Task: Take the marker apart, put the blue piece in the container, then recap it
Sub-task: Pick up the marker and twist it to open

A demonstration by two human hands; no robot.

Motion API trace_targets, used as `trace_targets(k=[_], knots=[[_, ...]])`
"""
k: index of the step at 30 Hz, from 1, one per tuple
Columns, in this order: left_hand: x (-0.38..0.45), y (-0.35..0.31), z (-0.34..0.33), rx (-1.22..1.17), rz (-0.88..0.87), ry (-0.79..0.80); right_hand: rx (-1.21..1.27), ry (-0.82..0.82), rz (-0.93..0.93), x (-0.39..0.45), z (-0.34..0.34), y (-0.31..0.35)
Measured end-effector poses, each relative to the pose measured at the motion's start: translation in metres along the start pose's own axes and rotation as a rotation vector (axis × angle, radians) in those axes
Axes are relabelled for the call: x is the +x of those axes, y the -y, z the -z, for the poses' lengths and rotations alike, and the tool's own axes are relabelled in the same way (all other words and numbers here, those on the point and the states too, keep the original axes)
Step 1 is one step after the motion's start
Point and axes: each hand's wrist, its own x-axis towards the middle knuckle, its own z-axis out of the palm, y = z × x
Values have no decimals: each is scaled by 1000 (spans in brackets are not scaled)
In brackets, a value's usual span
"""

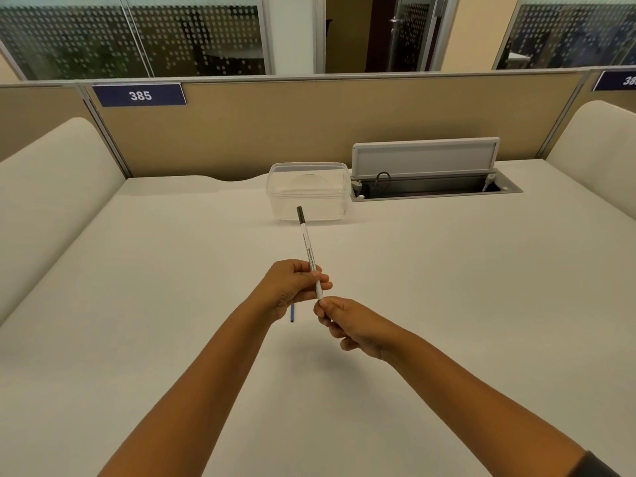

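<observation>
Office cubicle, pale desk [144,304] running up to a tan partition [275,132] with a blue plate reading 385 [139,95], frosted dotted glass behind it. Take the clear plastic container [308,191] as the landmark: it sits open-topped at the back of the desk, just beside an open cable hatch [433,177] on its right side. Out in front of the container, above the desk, both hands meet on the white marker [308,251]. Its dark cap end points up toward the container, overlapping the container's front wall in this view. The left hand [292,287] has fingers curled round the lower barrel, thumb pressed against it. The right hand [347,327] pinches the marker's near tip, fingertips bunched tight together. And the blue piece [292,313]: a thin blue stick showing just under the left hand, well short of the container; whether it lies on the desk or is held, cannot tell.
</observation>
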Motion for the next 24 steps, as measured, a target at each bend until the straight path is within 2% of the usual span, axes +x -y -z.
trace_targets(k=[5, 11, 14, 16, 20, 22, 24], knots=[[5, 17, -14, 35, -30, -192, -229, -80, 6, 5, 2, -8], [12, 37, -26, -38, 28, -424, -747, -272, 80, 22, -2, -25], [12, 40, -27, -95, 34, -432, -798, -336, 39, 27, -10, -28], [10, 35, -20, -110, 33, -308, -578, -227, 16, 25, -7, -21], [2, 17, 7, -331, 48, 154, 263, 230, -73, 7, 16, -8], [-1, 10, 14, -385, 38, 306, 443, 402, -44, 0, 20, -6], [-3, 7, 12, -364, 13, 345, 460, 440, -8, -2, 18, -5]])
